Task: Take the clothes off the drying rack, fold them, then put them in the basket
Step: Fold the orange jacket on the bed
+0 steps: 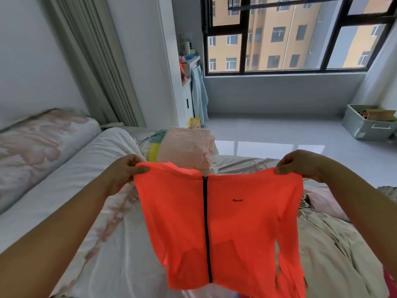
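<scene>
A bright orange zip-up jacket (236,229) hangs spread out in front of me above the bed, its black zipper running down the middle. My left hand (124,171) pinches its left shoulder and my right hand (300,164) pinches its right shoulder. Behind the jacket, a folded pink-striped garment (187,145) sits on top of a pile with a yellow-green piece under it. I cannot make out a basket or a drying rack for certain.
The bed (120,244) has a white and pink sheet, with a long pillow (36,147) at the left. Crumpled beige clothes (335,244) lie at the right, wire hangers (256,165) behind the jacket. A pale green storage box (367,125) stands on the floor by the window.
</scene>
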A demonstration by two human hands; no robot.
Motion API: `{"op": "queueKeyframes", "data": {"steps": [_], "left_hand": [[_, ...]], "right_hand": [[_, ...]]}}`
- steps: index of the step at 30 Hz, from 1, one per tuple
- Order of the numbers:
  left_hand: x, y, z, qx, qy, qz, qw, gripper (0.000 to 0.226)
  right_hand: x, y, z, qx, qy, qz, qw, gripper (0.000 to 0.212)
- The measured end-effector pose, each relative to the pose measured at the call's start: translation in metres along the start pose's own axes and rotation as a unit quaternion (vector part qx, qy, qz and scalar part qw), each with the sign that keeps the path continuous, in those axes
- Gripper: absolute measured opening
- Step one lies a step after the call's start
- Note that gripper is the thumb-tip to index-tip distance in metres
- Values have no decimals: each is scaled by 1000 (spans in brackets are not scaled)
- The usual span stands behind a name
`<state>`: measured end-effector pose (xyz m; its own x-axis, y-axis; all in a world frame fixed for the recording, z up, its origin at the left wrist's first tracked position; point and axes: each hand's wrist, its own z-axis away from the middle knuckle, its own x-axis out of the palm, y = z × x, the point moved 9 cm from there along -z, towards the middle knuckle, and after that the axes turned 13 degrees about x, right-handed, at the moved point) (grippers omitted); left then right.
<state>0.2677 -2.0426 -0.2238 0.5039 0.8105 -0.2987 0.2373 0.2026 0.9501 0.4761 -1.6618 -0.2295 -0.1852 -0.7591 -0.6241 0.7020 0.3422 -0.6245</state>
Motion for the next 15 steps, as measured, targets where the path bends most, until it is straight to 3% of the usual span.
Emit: {"op": "queueKeyframes", "data": {"steps": [2, 5, 8, 11, 13, 15], "left_hand": [[0, 9, 2, 0, -24, 7, 1000, 30], [-3, 6, 7, -47, -85, -42, 994, 63], [8, -19, 27, -146, -201, -171, 953, 43], [13, -30, 38, -172, -236, -247, 924, 25], [18, -33, 35, -166, -230, -186, 941, 18], [10, -28, 22, -152, -138, -101, 974, 7]], "right_hand": [[-5, -2, -5, -19, 32, -51, 998, 5], [-2, -5, -9, -47, -22, -255, 965, 8], [8, -9, -11, -74, -22, -266, 961, 12], [11, -9, -12, -91, -11, -278, 956, 12], [13, -2, -16, -72, -14, -300, 951, 12], [22, 8, -21, -35, -35, -285, 957, 10]]}}
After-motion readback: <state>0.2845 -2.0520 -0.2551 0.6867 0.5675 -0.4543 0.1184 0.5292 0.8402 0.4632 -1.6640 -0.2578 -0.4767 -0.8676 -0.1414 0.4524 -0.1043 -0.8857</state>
